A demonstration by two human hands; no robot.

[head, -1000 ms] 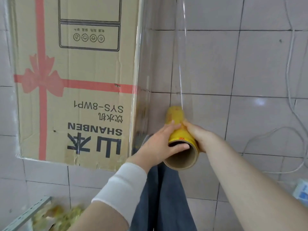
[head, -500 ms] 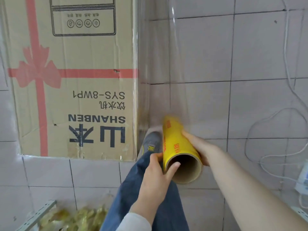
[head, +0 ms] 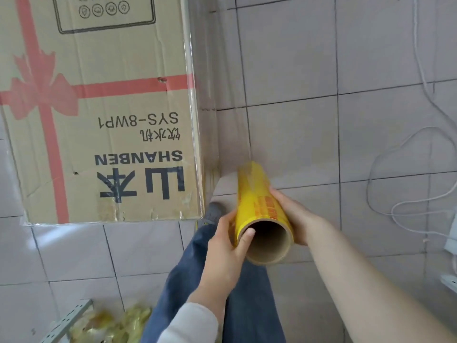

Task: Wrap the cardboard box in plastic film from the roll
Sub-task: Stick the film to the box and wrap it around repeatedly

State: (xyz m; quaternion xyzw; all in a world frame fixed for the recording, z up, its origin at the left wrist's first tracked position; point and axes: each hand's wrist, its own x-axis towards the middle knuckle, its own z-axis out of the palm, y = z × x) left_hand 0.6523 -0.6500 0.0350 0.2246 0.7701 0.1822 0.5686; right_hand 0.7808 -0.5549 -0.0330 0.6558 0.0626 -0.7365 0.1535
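A tall cardboard box (head: 103, 115) with a red ribbon print and "SHANBEN" lettering stands on the tiled floor at the upper left. Clear plastic film (head: 222, 100) stretches from the box's right edge down to a yellow film roll (head: 257, 201) with a brown cardboard core. My left hand (head: 227, 246) grips the roll's near end, thumb at the core's rim. My right hand (head: 294, 216) holds the roll from the right side, fingers curled round it. The roll points away from me, just right of the box's near corner.
White cables (head: 405, 169) loop over the floor tiles at the right, near a white device (head: 451, 238) at the edge. A metal rail (head: 64, 323) and crumpled yellowish film scraps (head: 116, 325) lie at the bottom left. My jeans leg (head: 197, 280) and shoe (head: 214, 214) stand beside the box.
The roll has come down and nearer to me, lengthening the film from the box. My left hand shifted from on top of the roll to its near end.
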